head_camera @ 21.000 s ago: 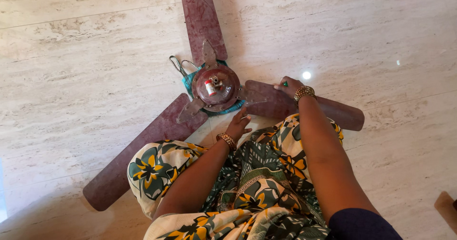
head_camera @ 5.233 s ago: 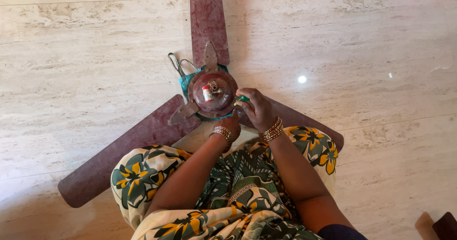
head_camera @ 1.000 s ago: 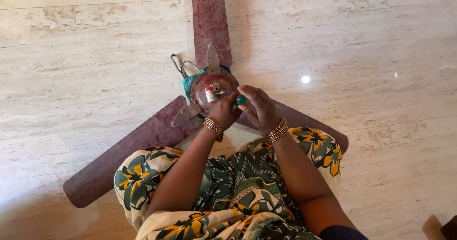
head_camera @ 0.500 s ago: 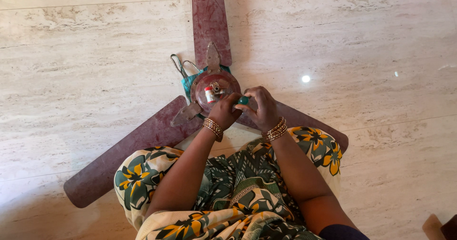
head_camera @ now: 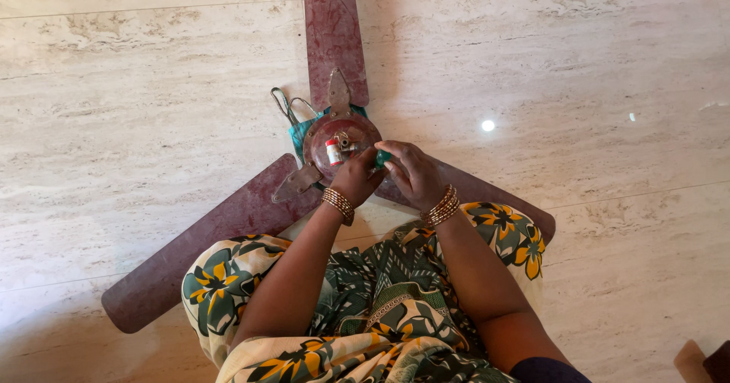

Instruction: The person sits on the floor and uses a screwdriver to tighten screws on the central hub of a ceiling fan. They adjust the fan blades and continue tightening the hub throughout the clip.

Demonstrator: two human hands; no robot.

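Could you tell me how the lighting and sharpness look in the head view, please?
Head view: even, soft daylight; a small bright glare spot on the glossy floor; faint shadows beside the fan blades; left hand, right hand and fan hub are sharp, with no visible motion blur.

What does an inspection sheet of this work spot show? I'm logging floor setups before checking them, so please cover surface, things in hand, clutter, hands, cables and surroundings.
Surface: pale marble floor, with bright light spots.
Job's things: ceiling fan lying on the floor, three dark red blades spread out; round motor hub facing up with a small white and red part on top.
Clutter: teal cloth under the hub.
Hands: left hand rests on the hub's near edge; right hand pinches a small green tool at the hub.
Cables: wire loops beside the hub.
Surroundings: brown object at bottom right, cut off.
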